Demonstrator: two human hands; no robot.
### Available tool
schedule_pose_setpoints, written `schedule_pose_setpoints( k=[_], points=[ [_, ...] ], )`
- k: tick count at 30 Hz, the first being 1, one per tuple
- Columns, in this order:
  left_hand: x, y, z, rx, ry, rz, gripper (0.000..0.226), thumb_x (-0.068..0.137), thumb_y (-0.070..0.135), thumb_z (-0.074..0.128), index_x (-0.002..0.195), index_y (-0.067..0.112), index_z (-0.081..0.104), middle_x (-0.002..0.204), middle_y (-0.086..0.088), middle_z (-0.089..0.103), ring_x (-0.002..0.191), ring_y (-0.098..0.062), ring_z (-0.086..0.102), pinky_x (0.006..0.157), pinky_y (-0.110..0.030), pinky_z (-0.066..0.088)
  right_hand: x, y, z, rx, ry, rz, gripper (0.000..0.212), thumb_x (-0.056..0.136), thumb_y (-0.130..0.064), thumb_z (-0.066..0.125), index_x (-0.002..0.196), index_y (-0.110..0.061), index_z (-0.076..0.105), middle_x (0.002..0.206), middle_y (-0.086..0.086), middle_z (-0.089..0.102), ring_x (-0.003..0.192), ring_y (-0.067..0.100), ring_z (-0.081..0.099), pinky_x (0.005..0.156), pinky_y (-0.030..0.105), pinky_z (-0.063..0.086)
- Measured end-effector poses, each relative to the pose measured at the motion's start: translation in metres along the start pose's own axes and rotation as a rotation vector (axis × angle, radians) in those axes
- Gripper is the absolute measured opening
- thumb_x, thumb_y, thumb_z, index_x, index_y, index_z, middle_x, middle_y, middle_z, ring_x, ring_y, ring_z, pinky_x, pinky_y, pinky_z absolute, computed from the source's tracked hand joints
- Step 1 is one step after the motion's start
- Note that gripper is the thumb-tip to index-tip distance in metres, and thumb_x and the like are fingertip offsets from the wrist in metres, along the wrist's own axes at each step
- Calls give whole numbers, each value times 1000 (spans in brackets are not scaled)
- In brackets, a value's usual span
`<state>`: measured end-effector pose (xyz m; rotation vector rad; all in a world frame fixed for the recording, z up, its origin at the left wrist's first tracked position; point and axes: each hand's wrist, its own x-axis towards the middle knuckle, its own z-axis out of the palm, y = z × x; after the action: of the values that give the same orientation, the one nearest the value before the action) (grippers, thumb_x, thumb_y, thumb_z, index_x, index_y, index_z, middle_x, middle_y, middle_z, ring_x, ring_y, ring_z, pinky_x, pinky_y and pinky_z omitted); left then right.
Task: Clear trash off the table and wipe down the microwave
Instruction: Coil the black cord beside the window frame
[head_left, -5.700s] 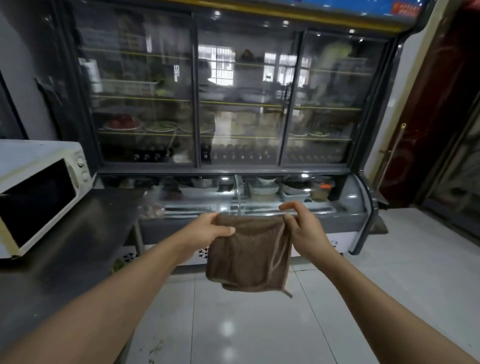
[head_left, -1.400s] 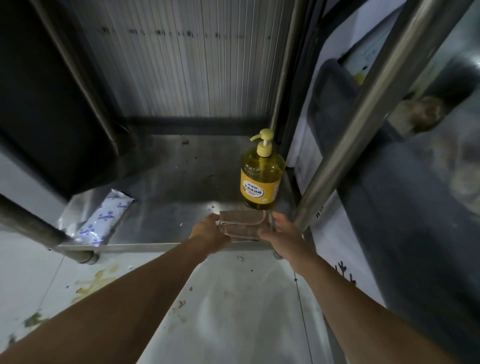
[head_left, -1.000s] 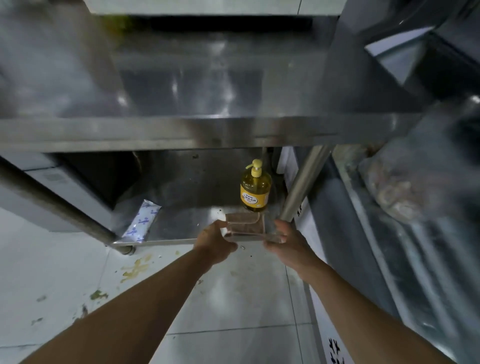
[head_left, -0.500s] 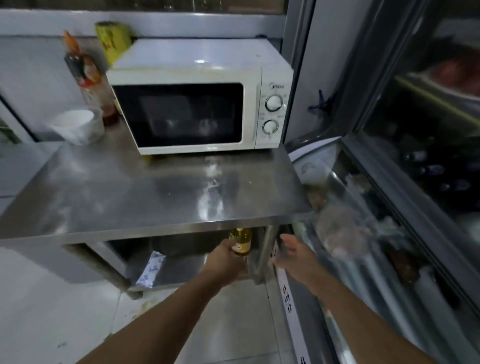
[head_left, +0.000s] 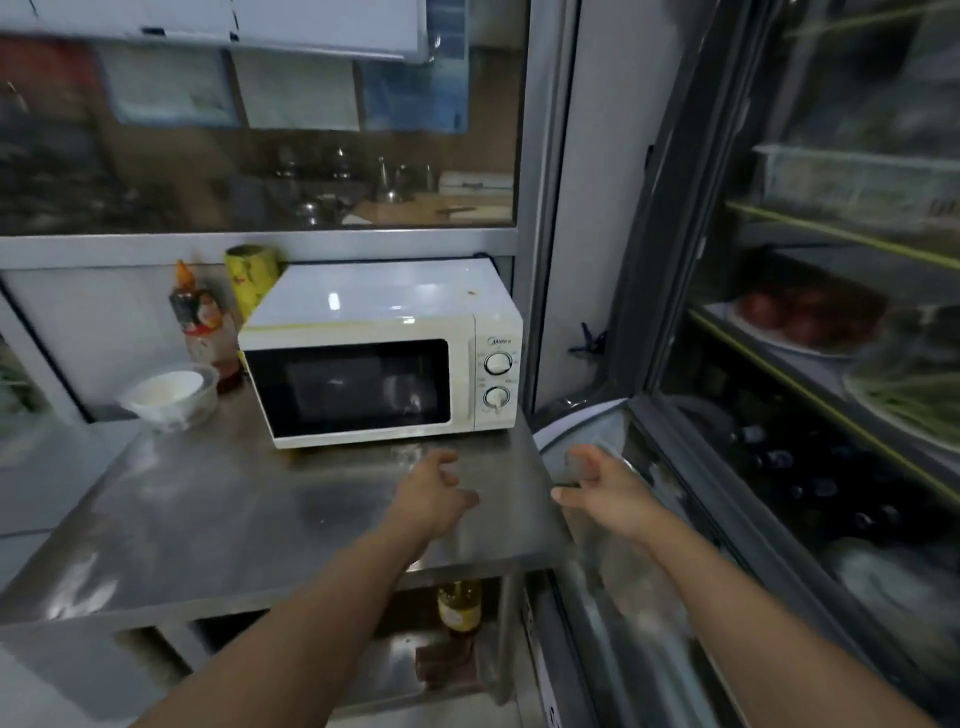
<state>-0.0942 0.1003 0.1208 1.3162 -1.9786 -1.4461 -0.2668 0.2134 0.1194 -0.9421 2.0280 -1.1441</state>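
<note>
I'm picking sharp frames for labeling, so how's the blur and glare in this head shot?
Head view: microwave fairly sharp, with ceiling-light glare on its top; steel table shows smeared reflections; both hands, left hand and right hand, slightly motion-blurred; edges, especially the display fridge, streaked and bent by the wide lens.

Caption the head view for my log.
Both empty hands, left hand and right hand, hover over steel table before white microwave.

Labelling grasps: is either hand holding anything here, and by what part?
Nothing held. The left hand and right hand are both empty, fingers loosely curled, over the table.
</note>
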Motion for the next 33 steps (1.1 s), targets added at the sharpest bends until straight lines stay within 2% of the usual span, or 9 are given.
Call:
schedule_pose_setpoints(
  k=[3,5,8,11,14,19,23,29,33],
  points=[
    [4,18,-4,-18,38,19,57,81,7,69,132,11,43,113,-9,55,101,-23,56,88,-34,47,9,-14,-16,-37,15,-39,69,79,-19,73,138,-22,38,137,7,46,103,10,44,77,16,39],
    [10,27,-6,-13,76,34,55,79,8,71,129,9,47,114,-12,59,102,-25,59,89,-34,47,16,-22,-23,-6,4,-59,72,77,-21,74,139,-23,37,139,6,43,110,12,44,86,25,39],
    [20,37,-12,-7,104,32,53,78,10,73,126,11,50,109,-11,61,88,-21,59,72,-27,44,29,-31,-29,20,4,-60,74,75,-21,75,138,-25,37,140,6,43,120,19,46,95,33,44],
    [35,45,-18,17,128,67,53,77,12,74,125,10,51,91,0,57,84,-18,56,68,-25,43,45,-37,-30,17,16,-67,75,75,-19,75,139,-26,36,141,7,42,115,17,47,86,29,43],
    [58,55,-26,50,129,90,53,77,14,75,124,12,50,95,1,57,88,-18,57,69,-23,43,66,-43,-30,27,26,-59,78,73,-19,77,139,-27,35,142,5,41,119,17,45,77,24,42],
    [102,73,-41,40,89,144,49,78,13,74,121,13,51,83,6,53,76,-13,53,56,-16,45,107,-60,-26,19,41,-54,81,74,-19,77,141,-24,33,143,10,40,125,22,46,99,36,42],
    [146,92,-59,74,69,205,49,78,17,74,122,16,51,98,-2,58,87,-20,59,78,-32,49,147,-82,-22,-6,87,-57,80,74,-22,77,141,-24,33,142,9,41,126,22,45,94,30,39],
    [202,117,-77,225,39,323,53,80,24,72,127,21,47,116,1,57,94,-13,52,77,-24,39,186,-95,-19,37,143,-50,75,77,-20,74,139,-26,34,143,5,41,127,21,44,97,35,39],
    [230,127,-80,271,14,349,55,81,25,71,129,20,46,121,0,56,97,-12,49,80,-24,39,211,-96,-19,41,162,-41,71,78,-22,73,138,-25,35,143,4,41,121,17,45,90,29,37]
  ],
)
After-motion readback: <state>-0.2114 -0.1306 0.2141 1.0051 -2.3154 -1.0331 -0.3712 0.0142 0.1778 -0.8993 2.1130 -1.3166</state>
